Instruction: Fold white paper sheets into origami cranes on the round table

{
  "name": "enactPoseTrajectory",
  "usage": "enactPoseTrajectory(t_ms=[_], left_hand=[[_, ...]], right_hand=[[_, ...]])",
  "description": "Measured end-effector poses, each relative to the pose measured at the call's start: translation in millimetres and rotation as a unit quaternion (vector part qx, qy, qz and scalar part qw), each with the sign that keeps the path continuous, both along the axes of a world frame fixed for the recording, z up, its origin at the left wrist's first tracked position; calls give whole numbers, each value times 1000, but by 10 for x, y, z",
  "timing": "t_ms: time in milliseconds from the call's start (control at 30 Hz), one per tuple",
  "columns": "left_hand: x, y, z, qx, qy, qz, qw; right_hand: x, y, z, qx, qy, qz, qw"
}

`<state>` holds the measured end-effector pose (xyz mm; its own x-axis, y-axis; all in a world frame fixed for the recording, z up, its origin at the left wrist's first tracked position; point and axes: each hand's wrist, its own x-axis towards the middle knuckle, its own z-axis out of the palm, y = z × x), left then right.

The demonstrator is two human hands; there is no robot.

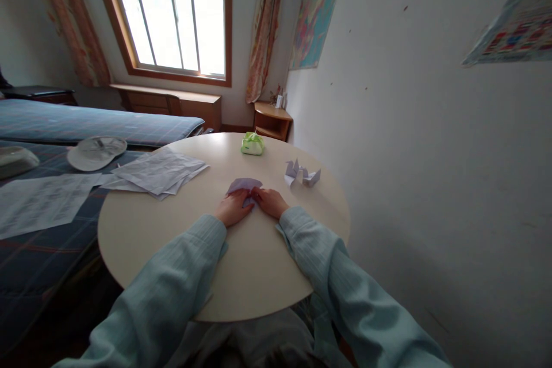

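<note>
A small folded sheet of pale purple paper [244,184] lies on the round white table in front of me. My left hand [234,207] rests over its left and near side, fingers pressing it and closed against it. At the right edge of the paper, my right hand [270,202] is closed with its fingertips on the fold, close to the left fingers. Part of the paper is hidden under both hands. To the right stand folded paper cranes [297,172], side by side.
The round table [241,276] bears a green tissue pack [252,144] at the back and a stack of paper sheets [161,169] on the left. Beyond it, a white cap [97,153] lies on a plaid bed [30,264]. A white wall [409,184] borders the right side.
</note>
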<state>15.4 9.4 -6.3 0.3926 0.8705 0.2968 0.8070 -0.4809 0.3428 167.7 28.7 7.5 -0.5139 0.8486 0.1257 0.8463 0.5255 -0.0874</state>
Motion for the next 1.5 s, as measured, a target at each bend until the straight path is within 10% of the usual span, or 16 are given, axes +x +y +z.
enactPoseTrajectory(t_ms=[1500], left_hand=[[-17,14,3,-15,18,18,1000]], right_hand=[[-4,-13,71,-3,-34,18,999]])
